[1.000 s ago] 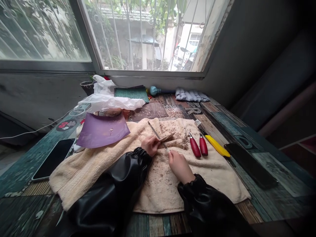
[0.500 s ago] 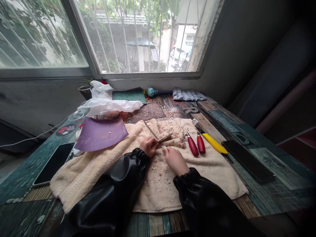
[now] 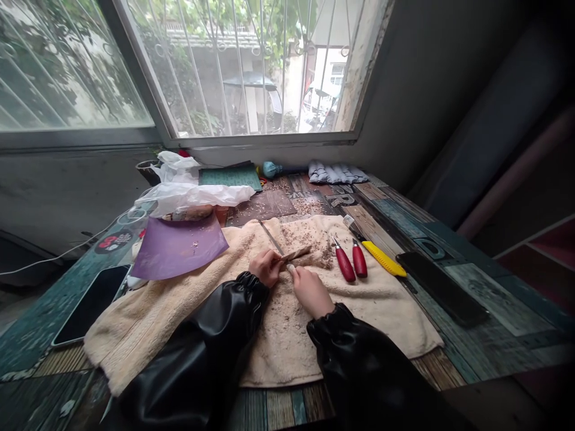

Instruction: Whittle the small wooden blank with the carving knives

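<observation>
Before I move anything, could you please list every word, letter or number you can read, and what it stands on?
"R": tabletop, toward the window.
Perhaps "D" or "O": tabletop, beside the black slab.
Pale lettering left of the "R": too unclear to read.
Round dark patch, left: lettering too blurred.

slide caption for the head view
Left hand holding a brown piece, right hand holding a slim tool, over a littered towel.
</observation>
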A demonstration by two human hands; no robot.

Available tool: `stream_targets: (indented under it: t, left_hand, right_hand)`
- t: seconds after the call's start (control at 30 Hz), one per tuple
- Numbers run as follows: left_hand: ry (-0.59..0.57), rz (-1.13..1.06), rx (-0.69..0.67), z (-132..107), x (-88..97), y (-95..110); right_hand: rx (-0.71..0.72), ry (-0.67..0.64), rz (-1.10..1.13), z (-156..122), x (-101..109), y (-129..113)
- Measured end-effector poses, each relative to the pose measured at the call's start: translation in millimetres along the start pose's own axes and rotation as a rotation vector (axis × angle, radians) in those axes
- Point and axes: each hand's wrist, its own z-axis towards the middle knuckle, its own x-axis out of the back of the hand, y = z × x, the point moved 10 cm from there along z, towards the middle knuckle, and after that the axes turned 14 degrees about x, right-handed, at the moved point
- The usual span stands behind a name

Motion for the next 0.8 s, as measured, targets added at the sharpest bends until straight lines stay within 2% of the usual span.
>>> stream_targets:
  t: [0.17,0.3,0.4,0.53,0.63,0.7,0.8]
  left_hand:
    - [-0.047,-0.027,-0.038,-3.5,-3.6,7.4]
    - [-0.075,-0.071,-0.067,-1.6,-4.9,8.1]
    - [-0.013,-0.002,-0.031,1.8,-1.7,2.1]
    - [0.084,0.085,0.040,5.2,5.5,-7.7]
    - [0.032,0.048,0.002,4.9,2.6,-5.4]
    - [-0.021,0.022,-0.044,3.3,-1.1,-0.3]
    - [-0.005,0.031,-0.025,3.5,0.7,0.0]
  right_hand:
    - [-0.048,-0.012,-0.013,-15.0,-1.9,4.3]
    - [-0.053,-0.005,-0.035,-5.9,2.5,-0.4]
    - [-0.053,-0.002,-0.047,-3.9,3.2,-2.1]
    - [-0.016,-0.010,-0.014,-25.2,-4.7,5.9]
    - [-0.026,0.009,-0.010,-34.3,-5.3,14.0]
    - [-0.019,0.007,-0.018,-28.7,-4.4,11.5]
    - [-0.030,0.020,-0.039,-20.3,-1.5,7.6]
